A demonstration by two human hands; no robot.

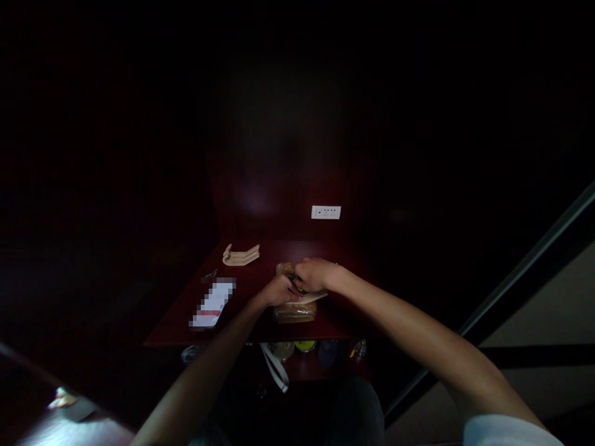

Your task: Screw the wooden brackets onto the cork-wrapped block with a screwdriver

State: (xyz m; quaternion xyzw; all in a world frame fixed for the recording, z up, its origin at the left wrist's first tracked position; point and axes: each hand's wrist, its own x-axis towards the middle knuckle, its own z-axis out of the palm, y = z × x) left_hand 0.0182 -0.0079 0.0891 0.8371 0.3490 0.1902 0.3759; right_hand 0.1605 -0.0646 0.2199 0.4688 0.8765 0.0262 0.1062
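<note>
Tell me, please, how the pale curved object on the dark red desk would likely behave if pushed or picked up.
The pale curved object holds its bent shape unsupported, so it is probably fairly stiff. Its thin look suggests lightness. Lying flat on the desk, it would probably slide rather than roll, though the dim view hides its material.

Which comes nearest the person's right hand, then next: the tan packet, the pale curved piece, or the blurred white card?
1. Tan packet: directly beneath the right hand, at the table's front middle.
2. Pale curved piece: toward the back, left of the hand.
3. Blurred white card: farther left, along the table's left side.
</note>
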